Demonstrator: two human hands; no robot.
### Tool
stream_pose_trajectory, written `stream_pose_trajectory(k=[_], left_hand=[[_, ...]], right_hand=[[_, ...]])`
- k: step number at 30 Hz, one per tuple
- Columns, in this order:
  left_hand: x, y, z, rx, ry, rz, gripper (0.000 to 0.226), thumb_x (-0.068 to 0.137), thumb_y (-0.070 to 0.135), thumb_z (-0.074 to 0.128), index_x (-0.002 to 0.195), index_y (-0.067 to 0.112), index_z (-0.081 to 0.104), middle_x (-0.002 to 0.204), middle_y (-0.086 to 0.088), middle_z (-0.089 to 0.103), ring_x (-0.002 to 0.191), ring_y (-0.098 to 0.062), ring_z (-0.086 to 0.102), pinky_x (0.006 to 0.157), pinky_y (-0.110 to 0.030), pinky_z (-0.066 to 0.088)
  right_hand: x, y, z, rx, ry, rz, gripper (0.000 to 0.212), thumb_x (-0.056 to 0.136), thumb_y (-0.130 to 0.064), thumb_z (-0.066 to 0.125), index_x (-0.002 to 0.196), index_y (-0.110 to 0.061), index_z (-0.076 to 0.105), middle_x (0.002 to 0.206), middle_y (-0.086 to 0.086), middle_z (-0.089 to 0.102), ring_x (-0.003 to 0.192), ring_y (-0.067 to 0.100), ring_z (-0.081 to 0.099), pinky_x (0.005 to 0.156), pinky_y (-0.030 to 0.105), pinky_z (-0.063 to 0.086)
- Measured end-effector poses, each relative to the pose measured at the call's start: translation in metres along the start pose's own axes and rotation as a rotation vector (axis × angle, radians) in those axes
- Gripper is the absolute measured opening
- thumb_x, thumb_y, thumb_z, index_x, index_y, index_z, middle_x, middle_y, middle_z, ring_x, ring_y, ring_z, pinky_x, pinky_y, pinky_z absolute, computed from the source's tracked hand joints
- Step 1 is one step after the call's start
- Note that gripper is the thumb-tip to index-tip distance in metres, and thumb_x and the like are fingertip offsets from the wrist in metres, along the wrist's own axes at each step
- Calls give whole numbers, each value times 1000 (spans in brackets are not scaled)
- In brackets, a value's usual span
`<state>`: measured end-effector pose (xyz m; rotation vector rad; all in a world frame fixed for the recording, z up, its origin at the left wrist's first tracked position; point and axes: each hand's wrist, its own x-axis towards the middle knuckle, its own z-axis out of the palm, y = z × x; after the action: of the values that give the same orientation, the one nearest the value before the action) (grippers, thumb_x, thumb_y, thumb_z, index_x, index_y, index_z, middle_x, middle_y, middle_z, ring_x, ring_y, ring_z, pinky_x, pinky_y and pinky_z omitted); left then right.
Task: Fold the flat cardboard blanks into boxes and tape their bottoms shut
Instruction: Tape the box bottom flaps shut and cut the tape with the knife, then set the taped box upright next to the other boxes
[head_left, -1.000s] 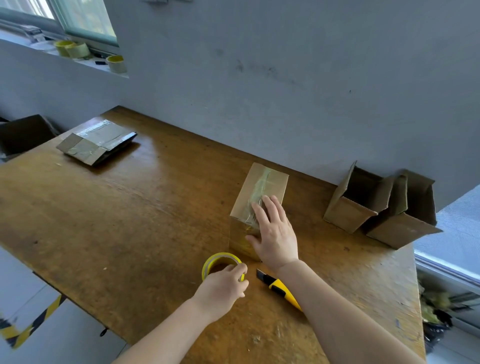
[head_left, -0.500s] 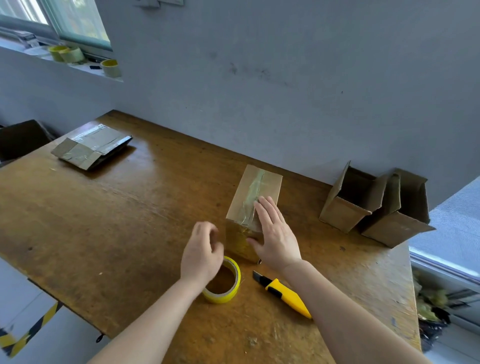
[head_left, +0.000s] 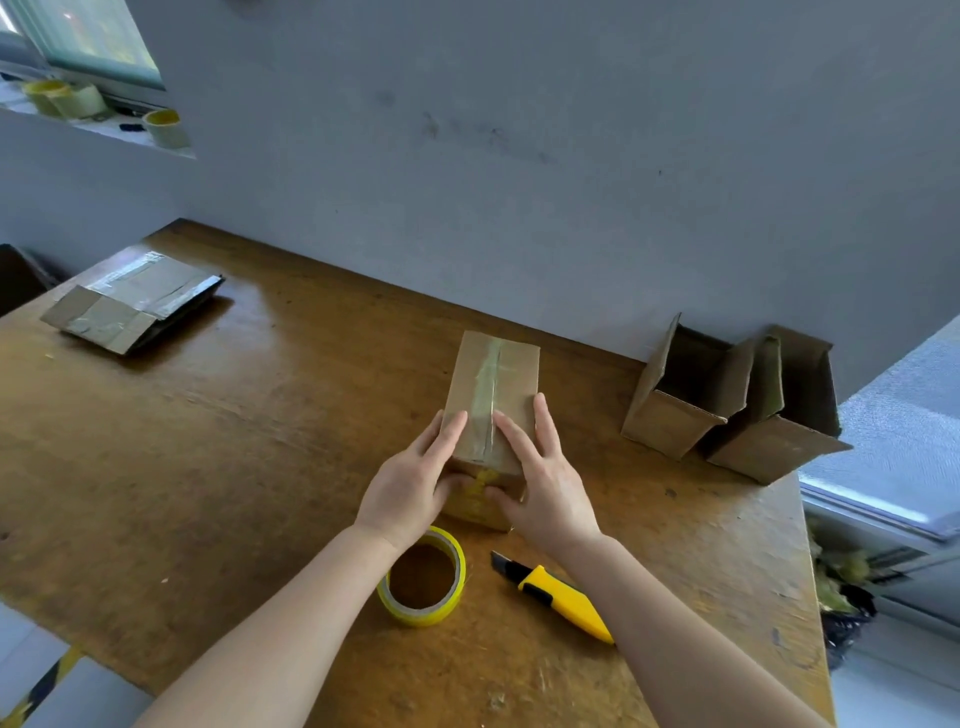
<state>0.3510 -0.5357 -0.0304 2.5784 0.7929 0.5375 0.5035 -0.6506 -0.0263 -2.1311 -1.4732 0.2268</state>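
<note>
Head view: taped box stands mid-table, taped seam up. Left hand and right hand flank the seam, fingers straight and flat on the top's near end, thumbs pressing the near face. Tape roll and utility knife lie just nearer.

A packing workroom: worn wooden worktop against a bare grey wall, spare tape rolls on the far-left windowsill.
</note>
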Motion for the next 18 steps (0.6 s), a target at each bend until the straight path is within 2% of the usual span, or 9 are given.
stream_pose_trajectory(k=[3, 6, 9, 11, 13, 14, 16, 18], left_hand=[[0, 0, 0, 30, -29, -9, 84, 84, 25, 72, 151, 21, 22, 153, -10, 34, 116, -33, 59, 90, -40, 53], [0, 6, 4, -4, 15, -41, 83, 82, 20, 73, 150, 20, 25, 151, -10, 37, 111, -34, 62, 87, -41, 54], [0, 8, 5, -54, 48, -70, 83, 82, 17, 73, 150, 24, 25, 150, -8, 39, 117, -32, 59, 92, -40, 52], [1, 9, 3, -106, 67, -103, 84, 82, 18, 74, 150, 26, 26, 148, -6, 42, 123, -30, 55, 96, -39, 49], [4, 10, 0, -237, 121, -202, 84, 78, 21, 78, 148, 24, 32, 143, -6, 50, 125, -26, 53, 99, -38, 47], [6, 11, -1, -326, 160, -269, 85, 75, 23, 80, 147, 23, 34, 139, -5, 53, 124, -24, 53, 100, -34, 47], [9, 13, -4, -502, 223, -399, 88, 70, 26, 84, 145, 24, 38, 133, -1, 58, 119, -18, 56, 96, -23, 47], [10, 13, -5, -630, 252, -503, 89, 66, 30, 86, 143, 28, 41, 131, 3, 59, 116, -16, 58, 96, -25, 49]], right_hand=[[0, 0, -1, 12, 9, 8, 89, 79, -34, 77, 147, -44, 20, 161, -4, -8, 135, 29, 40, 94, 36, 51], [0, -3, 2, 33, 42, 24, 84, 80, -33, 76, 146, -42, 24, 161, -4, -4, 134, 29, 41, 94, 36, 51], [0, -1, 0, 117, 4, 56, 92, 78, -35, 76, 148, -39, 17, 161, -11, -3, 136, 20, 38, 96, 31, 49], [-1, 0, -8, 309, -4, 178, 94, 77, -56, 69, 150, -37, 12, 160, -11, 11, 133, 11, 38, 99, 30, 47], [-2, -2, -14, 604, 14, 384, 90, 76, -76, 53, 150, -38, 17, 155, -9, 29, 128, 9, 43, 100, 31, 42], [-1, -2, -16, 714, 25, 474, 85, 78, -78, 45, 149, -37, 21, 153, -6, 34, 126, 9, 44, 101, 30, 39], [3, 0, -19, 770, 39, 615, 76, 87, -70, 37, 150, -29, 26, 153, -1, 36, 128, 12, 40, 101, 29, 33], [9, 4, -21, 745, 7, 779, 75, 93, -63, 40, 152, -20, 25, 153, 5, 35, 135, 23, 37, 105, 36, 33]])
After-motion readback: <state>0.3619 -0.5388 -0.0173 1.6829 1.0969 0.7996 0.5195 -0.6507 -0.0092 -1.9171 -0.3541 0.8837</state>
